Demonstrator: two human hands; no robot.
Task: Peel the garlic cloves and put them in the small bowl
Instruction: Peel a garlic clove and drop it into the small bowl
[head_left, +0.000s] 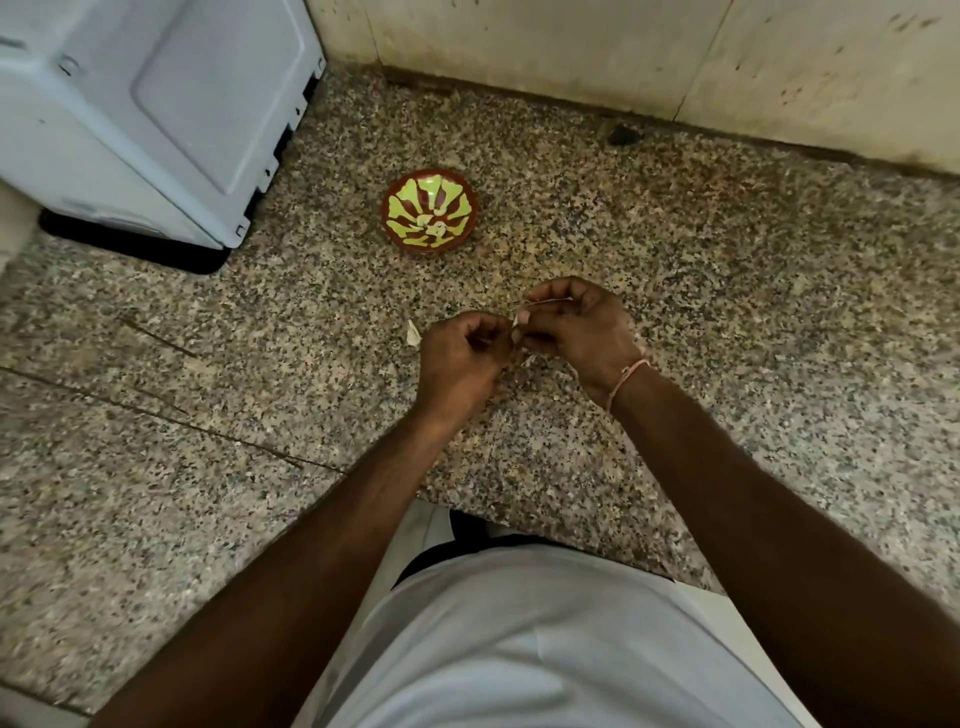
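Here both hands pinched one garlic clove (519, 323) between them, left hand (462, 358), right hand (576, 332); the bowl (430, 211) lay farther off, slightly left.

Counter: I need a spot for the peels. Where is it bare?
Bare counter lies right of the bowl out to the wall, and left of the hands below the white appliance. It is crowded around the left hand and right hand, with a loose clove beside them.
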